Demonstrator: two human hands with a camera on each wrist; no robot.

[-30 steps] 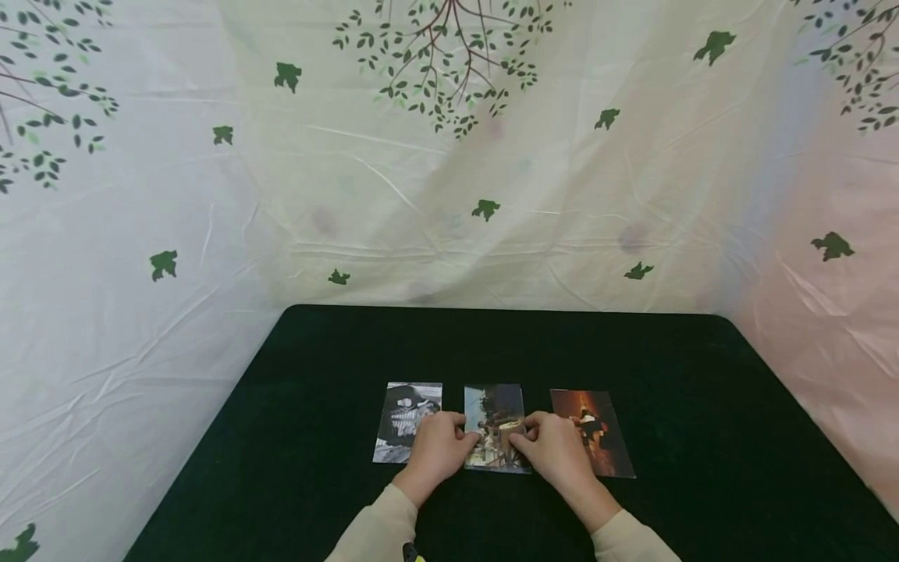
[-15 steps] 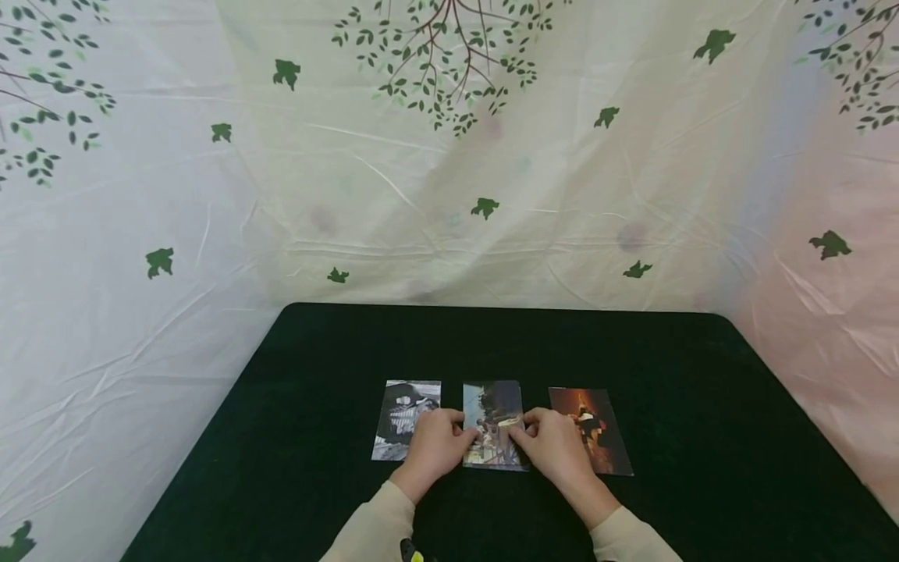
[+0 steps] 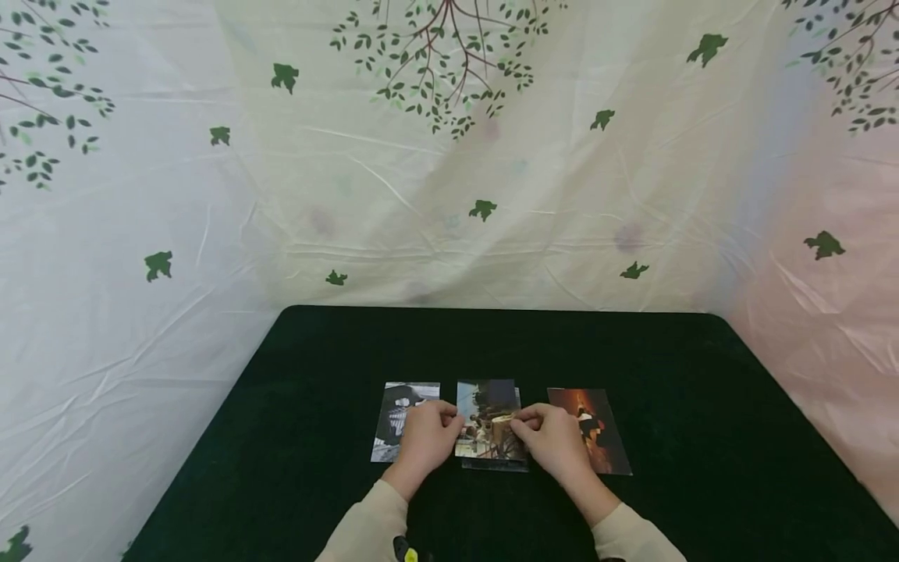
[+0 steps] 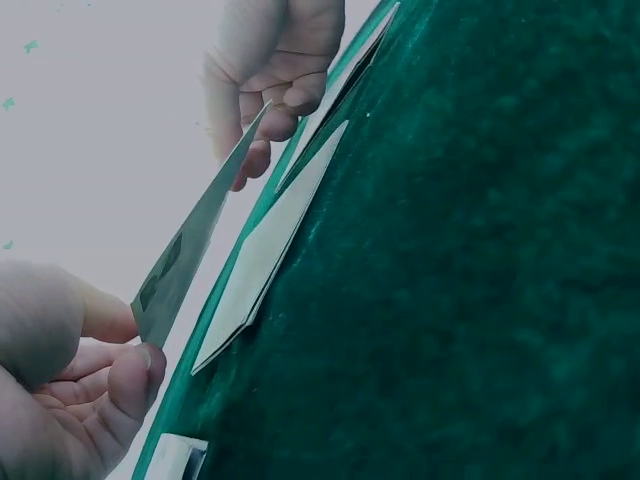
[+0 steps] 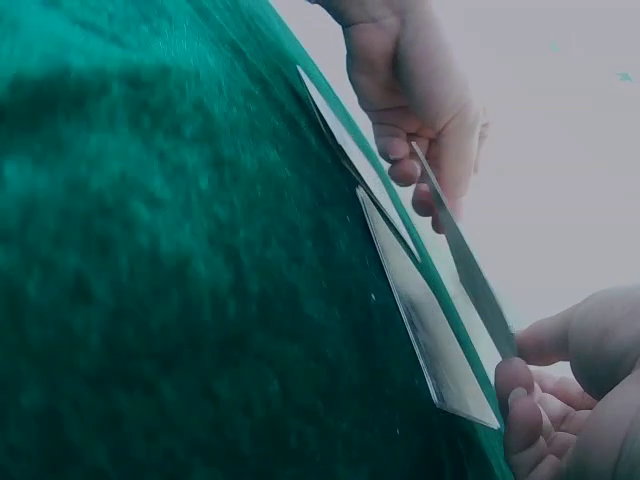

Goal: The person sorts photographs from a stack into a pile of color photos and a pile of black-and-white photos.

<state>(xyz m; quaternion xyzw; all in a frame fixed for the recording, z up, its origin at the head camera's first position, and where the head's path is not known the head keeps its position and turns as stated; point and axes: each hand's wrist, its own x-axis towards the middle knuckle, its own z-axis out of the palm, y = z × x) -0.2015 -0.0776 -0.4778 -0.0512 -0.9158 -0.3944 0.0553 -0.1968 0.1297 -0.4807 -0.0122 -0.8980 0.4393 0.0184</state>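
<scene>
Both hands hold one photo card point(image 3: 485, 417) between them, a picture with blue sky, dark trees and figures. My left hand point(image 3: 430, 437) pinches its left edge between thumb and fingers, and my right hand point(image 3: 556, 441) pinches the right edge. Seen in the left wrist view, the card point(image 4: 190, 265) is lifted and tilted above the cloth. Beneath it lies another card point(image 3: 495, 466), mostly hidden, its edges showing below and to the right. A black-and-white photo card point(image 3: 388, 433) lies to the left, partly behind my left hand. An orange-and-dark photo card point(image 3: 607, 441) lies right.
The table point(image 3: 316, 351) has a dark green cloth cover with rounded far corners. A pale fabric curtain point(image 3: 393, 218) printed with leaves and branches hangs behind it and along both sides. A black-and-yellow item point(image 3: 403, 549) shows at my left sleeve.
The top middle card has come up off the one beneath and shifted slightly left, with both hands. Earlier it lay flat with my hands at its edges. The outer cards stayed put.
</scene>
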